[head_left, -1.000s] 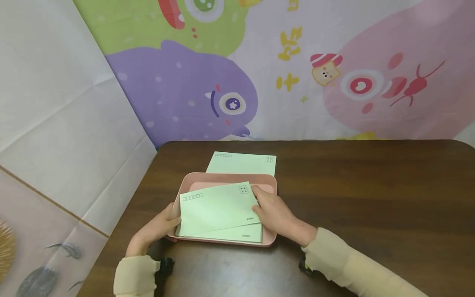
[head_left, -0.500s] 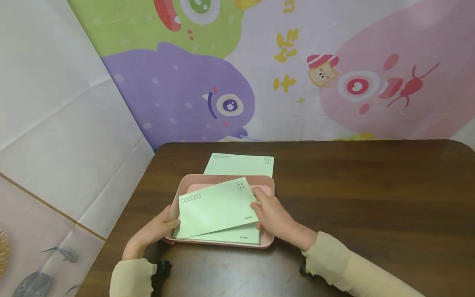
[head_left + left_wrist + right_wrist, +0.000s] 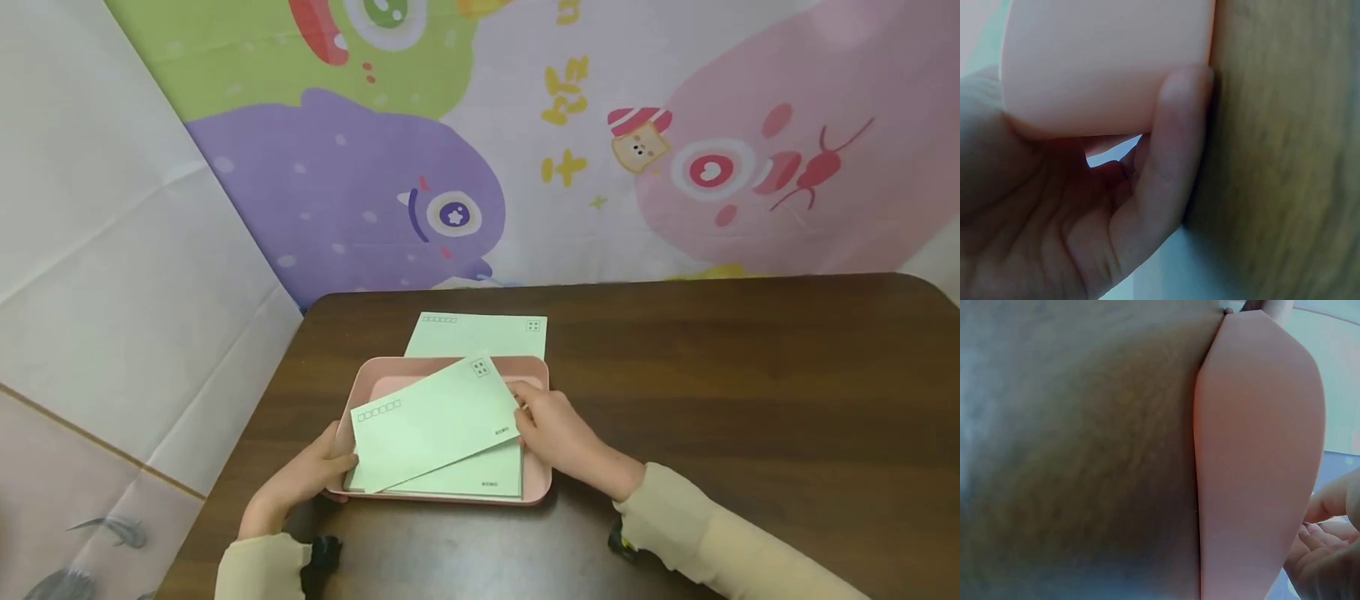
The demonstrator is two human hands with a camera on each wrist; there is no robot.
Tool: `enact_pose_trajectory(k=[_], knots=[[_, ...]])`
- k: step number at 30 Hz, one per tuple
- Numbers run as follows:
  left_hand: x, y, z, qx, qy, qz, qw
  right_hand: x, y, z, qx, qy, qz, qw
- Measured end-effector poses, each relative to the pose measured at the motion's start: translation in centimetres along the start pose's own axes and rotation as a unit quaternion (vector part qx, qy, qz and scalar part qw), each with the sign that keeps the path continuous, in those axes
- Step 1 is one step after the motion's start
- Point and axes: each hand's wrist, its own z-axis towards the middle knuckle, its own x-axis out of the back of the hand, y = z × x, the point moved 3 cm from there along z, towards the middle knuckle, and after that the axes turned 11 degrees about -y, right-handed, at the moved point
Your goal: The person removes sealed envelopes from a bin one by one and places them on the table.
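Observation:
A pink tray (image 3: 537, 478) stands on the table, holding pale green envelopes (image 3: 480, 473) stacked flat. On top of them another pale green envelope (image 3: 435, 421) lies askew, its upper right corner reaching the tray's far rim. My right hand (image 3: 562, 429) pinches this top envelope at its right edge, thumb on its face. At the tray's left side, my left hand (image 3: 296, 482) grips the rim, with the thumb inside near the envelope's lower left. The left wrist view shows fingers (image 3: 1175, 144) of that hand against the tray's outer wall (image 3: 1104, 69), low by the tabletop.
Behind the tray, a further pale green envelope (image 3: 476, 336) lies on the dark wooden table (image 3: 712, 375), partly hidden by the tray. A cartoon-printed cloth (image 3: 360, 192) hangs along the table's back edge. A pale wall covering (image 3: 150, 208) stands at the left.
The top envelope has turned counterclockwise, its right end rising toward the far rim and more of the stack showing beneath. The right hand moved with it; the left hand keeps its grip on the tray.

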Motion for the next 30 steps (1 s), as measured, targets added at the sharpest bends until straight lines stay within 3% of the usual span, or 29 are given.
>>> enact_pose_trajectory(k=[5,15,22,30], knots=[[0.2,-0.1,0.0,-0.01,0.015,0.005,0.9998,0.4,-0.3,0.0,0.012,0.006,-0.033,0.999],[0.0,-0.4,-0.1,0.019,0.037,0.014,0.999,1.5,-0.1,-0.3,0.021,0.06,0.006,0.998],[-0.1,-0.5,-0.1,0.017,0.039,0.002,0.9991,2.6,0.5,-0.5,0.021,0.069,0.089,0.993],[-0.2,-0.1,0.0,0.005,0.03,-0.003,0.9995,4.9,2.3,0.0,-0.021,0.053,0.182,0.982]])
